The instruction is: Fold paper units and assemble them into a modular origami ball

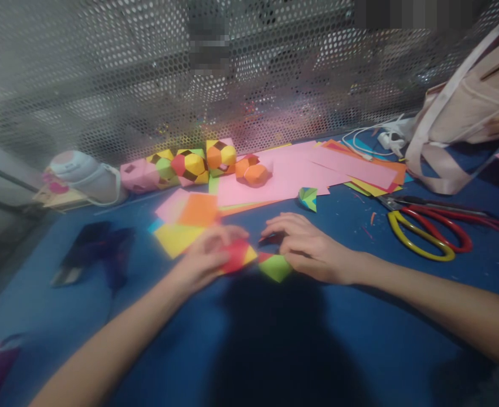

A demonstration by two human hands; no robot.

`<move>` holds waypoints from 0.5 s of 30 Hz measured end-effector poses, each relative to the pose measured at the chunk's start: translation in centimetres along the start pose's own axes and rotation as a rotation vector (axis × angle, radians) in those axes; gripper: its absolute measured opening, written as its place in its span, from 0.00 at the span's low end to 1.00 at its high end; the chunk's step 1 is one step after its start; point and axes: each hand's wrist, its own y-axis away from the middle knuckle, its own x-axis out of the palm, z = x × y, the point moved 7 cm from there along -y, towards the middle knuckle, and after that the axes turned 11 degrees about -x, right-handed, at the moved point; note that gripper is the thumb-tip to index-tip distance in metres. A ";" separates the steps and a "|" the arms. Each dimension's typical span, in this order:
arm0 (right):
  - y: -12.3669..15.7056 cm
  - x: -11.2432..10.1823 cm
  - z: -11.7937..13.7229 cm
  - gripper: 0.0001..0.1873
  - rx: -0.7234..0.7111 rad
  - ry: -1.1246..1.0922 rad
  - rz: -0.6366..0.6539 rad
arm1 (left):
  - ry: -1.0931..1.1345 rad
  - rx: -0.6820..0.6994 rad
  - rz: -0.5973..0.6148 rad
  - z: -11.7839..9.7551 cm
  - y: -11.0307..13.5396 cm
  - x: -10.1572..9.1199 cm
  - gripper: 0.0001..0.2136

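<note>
My left hand is closed in a pinch on a folded red and yellow paper piece on the blue table. My right hand lies beside it with curled fingers pressing down on folded paper, a green folded corner showing under it. Loose yellow and orange paper squares lie just beyond my left hand. A small green folded unit sits beyond my right hand.
Several colourful paper polyhedra line the perforated metal wall. Pink sheets spread behind. Red and yellow scissors lie right, a beige bag far right, a white bottle and a dark object left.
</note>
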 end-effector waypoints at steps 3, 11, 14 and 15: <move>-0.2 0.0 0.0 0.09 -0.006 -0.012 0.015 | -0.128 0.090 0.035 -0.5 -0.1 0.1 0.11; -0.2 0.2 -0.1 0.10 -0.018 -0.026 0.059 | -0.461 0.181 0.183 -1.1 -0.7 1.1 0.07; -0.2 0.3 -0.1 0.10 -0.017 -0.038 0.074 | -0.490 0.199 0.216 -1.3 -0.8 1.1 0.05; -0.3 0.3 -0.1 0.10 -0.019 -0.041 0.078 | -0.503 0.203 0.226 -1.3 -0.9 1.1 0.05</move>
